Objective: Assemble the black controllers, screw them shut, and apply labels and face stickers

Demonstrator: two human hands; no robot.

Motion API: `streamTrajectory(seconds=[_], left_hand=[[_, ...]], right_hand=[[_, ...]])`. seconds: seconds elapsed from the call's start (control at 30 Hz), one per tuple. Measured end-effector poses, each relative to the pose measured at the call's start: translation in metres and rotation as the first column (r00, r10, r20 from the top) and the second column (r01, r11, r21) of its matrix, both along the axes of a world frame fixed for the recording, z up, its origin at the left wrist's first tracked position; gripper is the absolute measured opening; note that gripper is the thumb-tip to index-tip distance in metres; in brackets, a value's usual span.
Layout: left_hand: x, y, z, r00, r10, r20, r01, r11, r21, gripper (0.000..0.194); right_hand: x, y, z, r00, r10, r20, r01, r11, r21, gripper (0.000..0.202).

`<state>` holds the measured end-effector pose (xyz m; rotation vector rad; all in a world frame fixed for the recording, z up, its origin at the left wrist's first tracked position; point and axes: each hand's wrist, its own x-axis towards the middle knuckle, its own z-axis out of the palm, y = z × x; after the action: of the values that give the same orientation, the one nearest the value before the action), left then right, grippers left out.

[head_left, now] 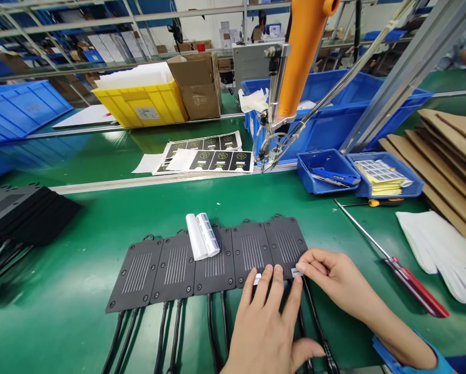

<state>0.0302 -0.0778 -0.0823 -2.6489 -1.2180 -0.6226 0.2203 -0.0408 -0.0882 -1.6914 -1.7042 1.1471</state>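
Note:
Several flat black cased units with slotted faces and black cables lie side by side on the green table. On the rightmost black unit (285,236), my right hand (336,278) pinches a small silver label (296,272) at its lower edge. My left hand (266,324) is spread, its fingertips over the lower edges of the two right units. A white label (257,279), partly covered by its fingers, shows on the second unit from the right. A curled strip of labels (207,236) rests across the middle units.
A red-handled screwdriver (415,285) and white gloves (443,254) lie to the right. Behind are a blue bin with blue cutters (336,176), a bin of label sheets (383,174), printed black stickers (221,161) and an orange hanging tool (305,52). More black units (26,213) are stacked left.

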Motion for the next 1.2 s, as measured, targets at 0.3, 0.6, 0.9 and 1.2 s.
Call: streamTrajectory(seconds=[0.3, 0.6, 0.9, 1.2], left_hand=[[0.005, 0.002, 0.0, 1.0, 0.0, -0.007, -0.001, 0.997, -0.081, 0.071], [-0.057, -0.026, 0.012, 0.987, -0.159, -0.01, 0.154, 0.969, -0.195, 0.048], [-0.156, 0.058, 0.067, 0.979, -0.054, -0.194, -0.003, 0.96, -0.28, 0.063], [-0.151, 0.116, 0.047, 0.955, -0.131, 0.266, 0.24, 0.869, -0.434, 0.023]], right_hand=[[-0.001, -0.005, 0.002, 0.992, -0.039, 0.123, -0.008, 0.934, 0.356, 0.02], [-0.003, -0.007, -0.008, 0.973, -0.094, 0.212, 0.019, 0.945, 0.328, 0.023], [0.0, 0.007, -0.005, 0.995, -0.033, 0.096, 0.008, 0.967, 0.255, 0.038], [-0.093, 0.032, 0.033, 0.928, 0.258, 0.268, -0.366, 0.766, 0.528, 0.026]])
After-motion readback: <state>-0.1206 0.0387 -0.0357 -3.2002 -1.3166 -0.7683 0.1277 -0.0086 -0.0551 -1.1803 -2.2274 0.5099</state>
